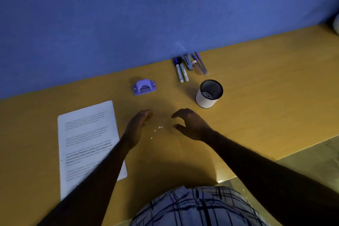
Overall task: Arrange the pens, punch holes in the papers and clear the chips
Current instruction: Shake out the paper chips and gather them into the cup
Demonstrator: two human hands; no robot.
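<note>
Several small white paper chips [157, 130] lie scattered on the yellow table between my two hands. My left hand [137, 128] stands on its edge just left of the chips, fingers straight. My right hand [190, 124] hovers to the right of them, fingers loosely curved and holding nothing. A printed stack of papers [86, 139] lies at the left, partly under my left forearm. A purple hole punch [144, 87] sits beyond the chips. Pens and markers [189, 67] lie in a row against the blue wall.
A white cup with a dark inside [209, 93] stands right of the punch, below the pens. The table's front edge [256, 167] runs diagonally at the lower right, with floor beyond it. A blue wall [128, 14] bounds the table's far side.
</note>
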